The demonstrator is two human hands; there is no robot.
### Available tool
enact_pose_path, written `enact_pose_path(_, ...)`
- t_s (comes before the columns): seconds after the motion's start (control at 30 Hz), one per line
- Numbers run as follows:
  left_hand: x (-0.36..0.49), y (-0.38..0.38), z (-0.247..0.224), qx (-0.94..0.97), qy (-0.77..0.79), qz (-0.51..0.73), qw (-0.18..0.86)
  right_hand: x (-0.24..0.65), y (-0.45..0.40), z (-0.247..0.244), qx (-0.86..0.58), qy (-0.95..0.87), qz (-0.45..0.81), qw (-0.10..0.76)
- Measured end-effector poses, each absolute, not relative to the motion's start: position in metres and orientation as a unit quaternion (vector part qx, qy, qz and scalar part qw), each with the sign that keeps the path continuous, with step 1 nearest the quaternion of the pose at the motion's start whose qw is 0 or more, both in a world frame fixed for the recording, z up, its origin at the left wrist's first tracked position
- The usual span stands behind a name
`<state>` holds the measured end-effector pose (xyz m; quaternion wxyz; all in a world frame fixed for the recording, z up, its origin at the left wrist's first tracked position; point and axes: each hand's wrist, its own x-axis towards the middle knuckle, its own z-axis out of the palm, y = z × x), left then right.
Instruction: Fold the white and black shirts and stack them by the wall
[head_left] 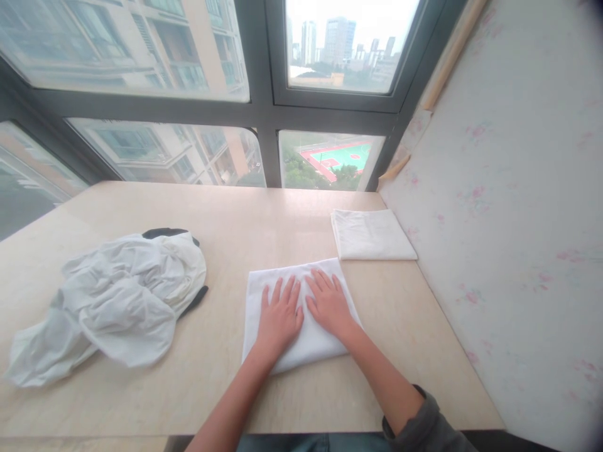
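A white cloth folded into a rough rectangle (306,348) lies flat on the ledge in front of me. My left hand (281,314) rests palm down on its left half, fingers stretched toward the window. On the right half lies my right hand (330,302), also flat, with its fingers spread and pointing up and to the left. Neither hand grips the fabric. Beyond it to the right, close to the wall, is another folded white cloth (372,235). The two cloths almost meet at a corner.
A crumpled heap of white and pale fabric (132,295) sits at the left, with black cloth (195,302) showing beneath it. The beige ledge (226,402) ends at grey-framed windows (261,113). A wall with floral wallpaper (509,188) bounds the right side.
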<state>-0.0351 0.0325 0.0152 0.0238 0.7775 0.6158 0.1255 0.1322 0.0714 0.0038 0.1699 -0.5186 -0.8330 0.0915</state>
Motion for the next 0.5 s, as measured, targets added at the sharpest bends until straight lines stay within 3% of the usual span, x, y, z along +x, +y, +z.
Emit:
enact_pose_path(0.33, -0.08, -0.024, 0.018, 0.677, 0.699, 0.23, -0.006, 0.178, 0.034, 0.001, -0.484, -0.814, 0.142, 0.29)
enact_pose_path(0.4, -0.091, -0.037, 0.017, 0.628, 0.735, 0.253, 0.025, 0.188, 0.02, 0.001, -0.525, -0.782, 0.124, 0.314)
enact_pose_path(0.5, -0.107, -0.043, 0.02, 0.537, 0.778, 0.287, 0.153, 0.202, 0.005, 0.002, -0.627, -0.703, 0.105, 0.32)
